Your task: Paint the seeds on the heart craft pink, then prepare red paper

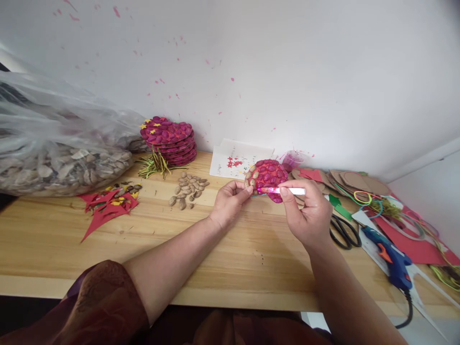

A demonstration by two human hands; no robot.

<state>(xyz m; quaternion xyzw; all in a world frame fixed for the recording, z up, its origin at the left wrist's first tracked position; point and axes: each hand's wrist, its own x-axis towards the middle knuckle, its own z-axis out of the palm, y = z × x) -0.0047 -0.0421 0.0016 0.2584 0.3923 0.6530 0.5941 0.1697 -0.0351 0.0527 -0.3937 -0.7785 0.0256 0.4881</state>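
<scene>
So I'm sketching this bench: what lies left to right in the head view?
Bag of shells → red scraps → stack of discs → loose seeds → left hand → disc → right hand with brush → scissors → glue gun.

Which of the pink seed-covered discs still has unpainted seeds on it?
The disc held in the left hand: its left edge shows bare tan seeds. The stacked discs by the wall are fully pink.

Plastic bag (53, 143) cut off at left edge; glue gun (393, 258) cord leaves frame; sheet (235, 160) print too small to read.
</scene>
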